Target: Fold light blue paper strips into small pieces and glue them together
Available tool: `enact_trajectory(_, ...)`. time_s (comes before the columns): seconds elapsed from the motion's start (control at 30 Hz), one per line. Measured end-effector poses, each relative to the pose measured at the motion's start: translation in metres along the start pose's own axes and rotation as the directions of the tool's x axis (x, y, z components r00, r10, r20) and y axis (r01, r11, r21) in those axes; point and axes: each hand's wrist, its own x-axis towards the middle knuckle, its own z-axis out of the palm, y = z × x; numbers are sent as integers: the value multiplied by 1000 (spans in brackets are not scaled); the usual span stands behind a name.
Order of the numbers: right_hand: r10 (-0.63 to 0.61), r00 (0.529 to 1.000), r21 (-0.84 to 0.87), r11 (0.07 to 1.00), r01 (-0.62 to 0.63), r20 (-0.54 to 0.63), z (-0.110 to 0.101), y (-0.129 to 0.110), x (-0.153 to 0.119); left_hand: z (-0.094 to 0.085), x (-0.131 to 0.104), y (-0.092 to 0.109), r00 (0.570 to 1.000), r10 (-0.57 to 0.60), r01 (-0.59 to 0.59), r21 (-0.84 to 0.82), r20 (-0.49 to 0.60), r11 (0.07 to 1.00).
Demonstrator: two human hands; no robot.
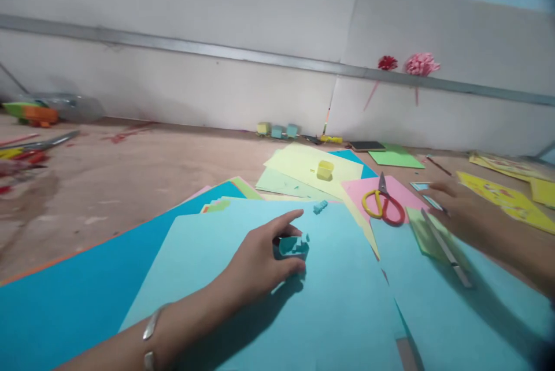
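Blue paper box (pixel 295 248) is over the large pale-blue sheet (pixel 338 307), held between thumb and part-curled fingers of the left hand (pixel 258 255), which hides its left end. Right of the sheet, the blurred right hand (pixel 455 209) has a grip I cannot tell. The sheet's near edge is cut off; its surface runs open rightward.

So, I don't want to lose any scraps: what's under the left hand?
Under the left hand lies a light blue sheet; a small teal piece shows between thumb and fingers. Whatever the palm covers can't be seen.
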Motion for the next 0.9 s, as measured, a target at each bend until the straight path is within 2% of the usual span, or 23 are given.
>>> enact_trajectory(0.03,-135,990,77,988,131,43,-2,-30,-3,1,-1,3,1000,-21,20,-76,-18,997)
enact_trajectory(0.07,-292,956,206,936,287,-4,-3,-62,-9,2,-2,7,998,-48,42,-159,-34,986)
enact_trajectory(0.13,-443,890,370,813,450,-109,-3,-125,-21,3,-4,11,993,-103,80,-304,-62,949)
enact_trajectory(0.2,-486,858,467,729,501,-163,1,-177,-32,5,-6,12,987,-131,88,-383,-88,920)
enact_trajectory(0.3,-462,878,593,675,439,-124,12,-221,-37,7,-7,10,987,-122,62,-444,-107,894)
enact_trajectory(0.4,-419,902,688,626,368,-102,25,-235,-31,9,-7,9,983,-145,79,-455,-113,887)
enact_trajectory(0.5,-393,915,736,592,328,-92,32,-233,-24,8,-6,9,975,-177,97,-467,-132,879)
enact_trajectory(0.57,-370,928,764,585,271,-46,32,-229,-21,7,-6,9,981,-158,79,-502,-115,861)
enact_trajectory(0.7,-211,967,831,557,-3,145,30,-221,-13,7,-6,8,993,-113,71,-574,-37,815)
enact_trajectory(0.77,-122,950,874,438,-208,287,30,-218,-8,7,-6,10,992,-127,105,-589,4,801)
enact_trajectory(0.83,-78,890,876,232,-422,450,30,-216,-3,6,-6,15,987,-155,143,-583,29,800)
enact_trajectory(0.9,-74,834,838,60,-543,546,29,-212,3,2,-3,23,983,-180,171,-540,36,824)
